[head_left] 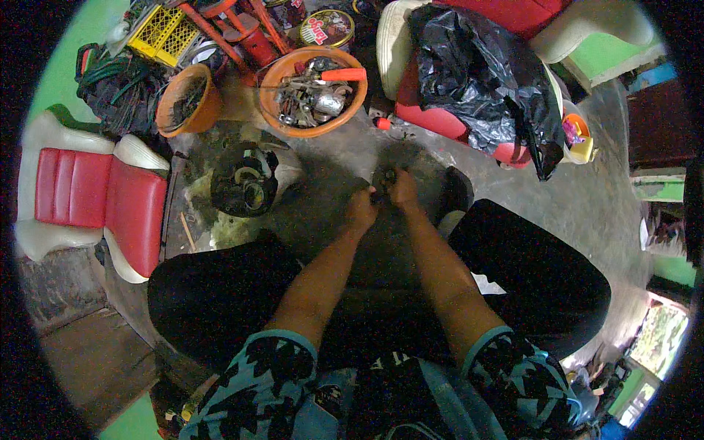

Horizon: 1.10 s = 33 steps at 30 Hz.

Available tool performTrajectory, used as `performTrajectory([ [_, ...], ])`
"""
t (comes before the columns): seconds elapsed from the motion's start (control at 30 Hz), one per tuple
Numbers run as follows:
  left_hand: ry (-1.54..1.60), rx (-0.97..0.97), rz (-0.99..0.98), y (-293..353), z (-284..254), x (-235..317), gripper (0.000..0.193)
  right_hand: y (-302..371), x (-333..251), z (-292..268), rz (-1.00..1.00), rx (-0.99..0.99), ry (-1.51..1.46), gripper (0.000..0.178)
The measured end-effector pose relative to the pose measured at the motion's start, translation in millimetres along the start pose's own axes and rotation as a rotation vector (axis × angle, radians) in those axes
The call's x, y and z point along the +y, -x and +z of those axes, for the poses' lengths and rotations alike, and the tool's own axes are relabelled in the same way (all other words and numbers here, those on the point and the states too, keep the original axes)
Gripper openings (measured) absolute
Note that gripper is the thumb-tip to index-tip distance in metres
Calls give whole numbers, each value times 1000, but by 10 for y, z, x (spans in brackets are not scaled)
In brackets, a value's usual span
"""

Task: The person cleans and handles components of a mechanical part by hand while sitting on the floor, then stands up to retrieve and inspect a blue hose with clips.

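While my left hand (361,210) and right hand (402,192) grip a dark part (378,196), I should hold it steady and work gently

Both forearms (323,282) forward — left grip (362,208), right grip (402,190) close together, curled.

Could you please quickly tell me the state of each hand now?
Left hand: curled, but whether it holds anything cannot be told.
Right hand: closed on a small dark object, too dim to identify.
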<state>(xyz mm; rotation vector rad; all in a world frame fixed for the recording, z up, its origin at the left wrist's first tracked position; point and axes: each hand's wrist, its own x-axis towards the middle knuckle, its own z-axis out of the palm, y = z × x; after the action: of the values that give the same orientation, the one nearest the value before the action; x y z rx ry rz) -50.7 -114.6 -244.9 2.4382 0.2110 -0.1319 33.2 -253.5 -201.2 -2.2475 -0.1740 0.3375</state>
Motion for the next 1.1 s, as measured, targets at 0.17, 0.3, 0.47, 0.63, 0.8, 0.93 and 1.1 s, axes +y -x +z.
performTrajectory([
  [0.17,416,112,-26,-104,-213,190,24,-86,336,131,-54,211,109,48],
  [0.3,427,239,22,-130,-528,174,21,-134,90,165,-98,208,111,50],
  [0.47,333,354,63,-260,-1522,516,21,-200,-664,-46,-3,102,-406,34],
  [0.63,372,605,104,-220,-2598,643,20,-391,-1599,-200,-127,137,-447,23],
  [0.8,236,886,-2,-18,-3203,277,24,-334,-2598,-213,-384,110,-486,23],
  [0.93,72,908,58,130,-3337,-256,26,-33,-2957,-13,-585,3,-251,31],
  [1.1,62,895,-114,109,-3248,-319,24,-17,-2576,230,-453,-33,-352,29],
])
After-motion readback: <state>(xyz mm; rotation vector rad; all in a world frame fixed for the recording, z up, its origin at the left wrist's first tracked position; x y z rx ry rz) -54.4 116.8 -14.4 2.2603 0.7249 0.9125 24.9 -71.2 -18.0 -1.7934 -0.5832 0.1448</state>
